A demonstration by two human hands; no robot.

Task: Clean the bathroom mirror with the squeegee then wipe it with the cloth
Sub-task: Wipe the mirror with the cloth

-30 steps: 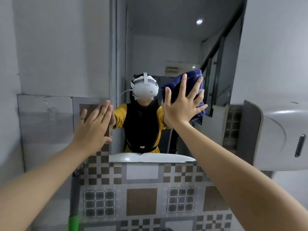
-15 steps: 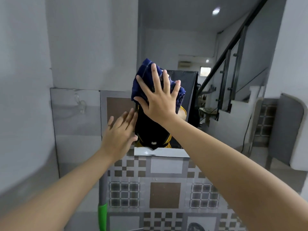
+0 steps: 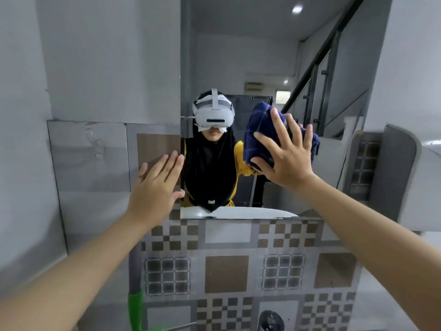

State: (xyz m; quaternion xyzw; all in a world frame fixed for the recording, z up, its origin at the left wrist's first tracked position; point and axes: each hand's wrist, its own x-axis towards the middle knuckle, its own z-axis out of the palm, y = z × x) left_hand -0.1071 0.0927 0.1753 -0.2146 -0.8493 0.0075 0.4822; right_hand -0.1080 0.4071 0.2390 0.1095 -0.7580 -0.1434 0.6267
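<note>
The mirror (image 3: pixel 238 56) hangs on the wall above patterned tiles. My right hand (image 3: pixel 285 157) presses a dark blue checked cloth (image 3: pixel 259 130) flat against the glass, right of the middle, fingers spread over it. My left hand (image 3: pixel 157 182) lies flat with fingers together on the wall at the mirror's left edge, holding nothing. A green-and-grey handle (image 3: pixel 135 295), perhaps the squeegee, stands against the wall below the left hand; its head is out of view.
A white paper dispenser (image 3: pixel 420 177) juts from the wall on the right. The mirror reflects a person wearing a white headset, a staircase rail and a sink rim (image 3: pixel 250 213). A dark tap top (image 3: pixel 270 321) shows at the bottom.
My right hand has slid the cloth from the mirror's left part back to the right and slightly down. The left hand stays at the mirror's left edge.
</note>
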